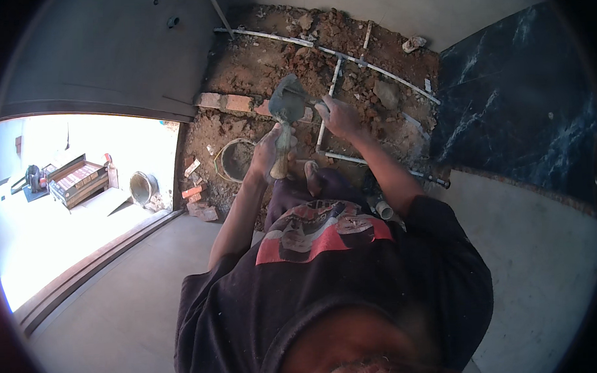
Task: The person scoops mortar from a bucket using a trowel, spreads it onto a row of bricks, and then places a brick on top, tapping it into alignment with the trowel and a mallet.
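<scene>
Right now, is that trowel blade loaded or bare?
Loaded: grey mortar covers the trowel blade, gripped at the handle by the left hand, right hand touching its edge.

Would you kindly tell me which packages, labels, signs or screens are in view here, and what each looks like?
No packages, signs or screens show.
Printed graphic: on the front of the person's dark shirt, below the hands; red, white and black picture patch.
Crate-like box: in the bright area outside at far left; wooden, reddish contents, too overexposed to make out any label.
</scene>
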### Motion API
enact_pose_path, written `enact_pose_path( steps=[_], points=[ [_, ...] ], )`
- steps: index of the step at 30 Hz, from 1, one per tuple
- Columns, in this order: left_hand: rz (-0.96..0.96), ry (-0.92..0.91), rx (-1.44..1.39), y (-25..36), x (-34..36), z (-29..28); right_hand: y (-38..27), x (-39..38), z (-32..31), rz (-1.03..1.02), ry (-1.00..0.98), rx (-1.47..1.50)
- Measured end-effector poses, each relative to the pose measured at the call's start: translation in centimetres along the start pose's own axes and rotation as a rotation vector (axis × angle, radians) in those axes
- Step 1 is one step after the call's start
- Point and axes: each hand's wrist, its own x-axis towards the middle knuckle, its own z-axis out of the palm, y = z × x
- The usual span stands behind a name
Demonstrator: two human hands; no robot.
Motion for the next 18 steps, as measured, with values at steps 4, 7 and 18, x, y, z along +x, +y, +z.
enact_pose_path(
  steps=[4, 7, 18],
  points=[
    [0.004, -0.061, -0.042, 0.0, 0.1, -0.2, 0.4, 0.4, 0.0, -0.007, 0.028, -0.047],
    [-0.01, -0.04, 0.015, 0.2, 0.1, -0.3, 0.4, 1.7, -1.0, 0.158, -0.055, -0.039],
    [0.003, 0.011, 0.034, 1.0, -0.6, 1.1, -3.2, -1.2, -1.7, -0.102, -0.071, 0.004]
  ],
)
